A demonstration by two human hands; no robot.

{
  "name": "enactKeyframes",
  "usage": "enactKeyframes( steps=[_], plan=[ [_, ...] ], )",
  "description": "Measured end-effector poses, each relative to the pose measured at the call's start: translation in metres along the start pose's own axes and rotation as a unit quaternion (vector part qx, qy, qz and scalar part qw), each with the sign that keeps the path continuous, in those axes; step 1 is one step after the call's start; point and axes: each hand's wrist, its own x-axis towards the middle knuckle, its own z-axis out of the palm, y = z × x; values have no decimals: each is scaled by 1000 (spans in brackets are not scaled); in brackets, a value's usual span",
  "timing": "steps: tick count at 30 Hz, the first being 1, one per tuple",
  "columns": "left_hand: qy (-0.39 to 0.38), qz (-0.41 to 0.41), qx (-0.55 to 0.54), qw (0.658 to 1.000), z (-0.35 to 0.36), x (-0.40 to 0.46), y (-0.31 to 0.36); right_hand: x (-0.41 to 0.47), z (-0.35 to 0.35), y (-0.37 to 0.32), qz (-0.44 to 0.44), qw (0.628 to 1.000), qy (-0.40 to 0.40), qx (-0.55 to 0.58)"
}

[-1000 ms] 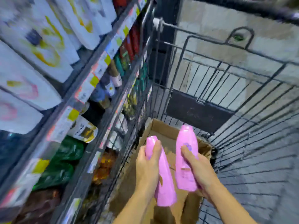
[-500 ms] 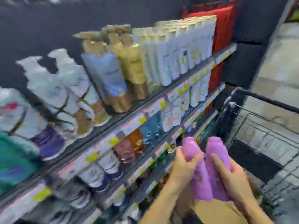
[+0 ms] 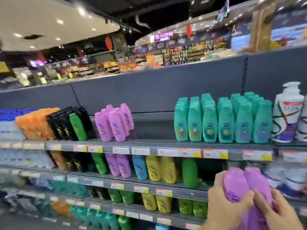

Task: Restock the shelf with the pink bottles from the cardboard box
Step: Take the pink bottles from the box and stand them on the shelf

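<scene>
Since a moment ago the view has swung up from the cart to face the shelf [image 3: 159, 143], both bottles carried along. On its top row, left of centre, a pink cluster [image 3: 114, 123] stands beside an empty gap, so restocking looks partly done. Low right, the left hand [image 3: 227, 205] wraps one pink bottle [image 3: 232, 186]; the right hand [image 3: 275, 211] wraps another [image 3: 255, 183], both grips closed tight, bottles touching.
</scene>
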Motion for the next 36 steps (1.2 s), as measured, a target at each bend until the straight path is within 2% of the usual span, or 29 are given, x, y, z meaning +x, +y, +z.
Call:
enactKeyframes(
  steps=[3, 7, 11, 15, 19, 23, 29, 36],
  plan=[
    [52, 62, 43, 996, -79, -7, 16, -5, 69, -37, -10, 999, -37, -5],
    [147, 73, 58, 985, -184, -4, 25, -15, 165, -82, -65, 994, -85, 9],
    [199, 66, 50, 976, -294, 10, 29, -17, 274, -122, -84, 986, -136, 54],
    [202, 66, 77, 974, -407, 26, 40, -24, 373, -160, -85, 979, -154, 106],
    [201, 56, 89, 974, -487, 41, 41, -25, 431, -185, -98, 977, -136, 133],
    [194, 47, 103, 974, -522, 59, 36, -27, 455, -193, -95, 980, -105, 137],
    [175, 77, 97, 977, -518, 92, 47, -7, 467, -196, -94, 983, -82, 135],
    [50, 108, 112, 986, -465, 126, 81, 40, 433, -202, -91, 986, -48, 131]
  ],
)
